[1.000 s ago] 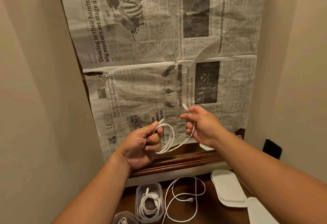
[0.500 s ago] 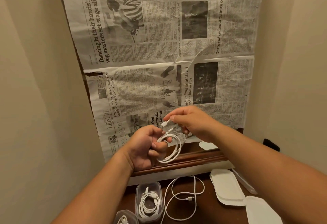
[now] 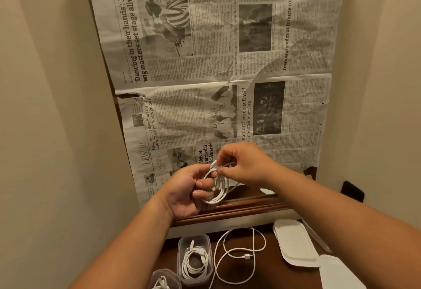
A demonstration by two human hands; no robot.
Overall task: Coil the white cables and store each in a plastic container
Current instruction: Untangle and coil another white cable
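Showing as a dark brown wooden surface (image 3: 268,275) along the bottom of the view. Carrying a clear plastic container (image 3: 180,256), standing upright and open-topped, with a coiled white cable (image 3: 193,263) lying inside. Bearing a loose white cable (image 3: 247,256) just right of that container, sprawling in wide open loops. Holding a white lid (image 3: 293,245) farther right of the container, with a second white lid (image 3: 339,275) meeting its near right corner. Also carrying a second container (image 3: 159,276) just nearer and left of the first, being cropped by the picture's lower edge.
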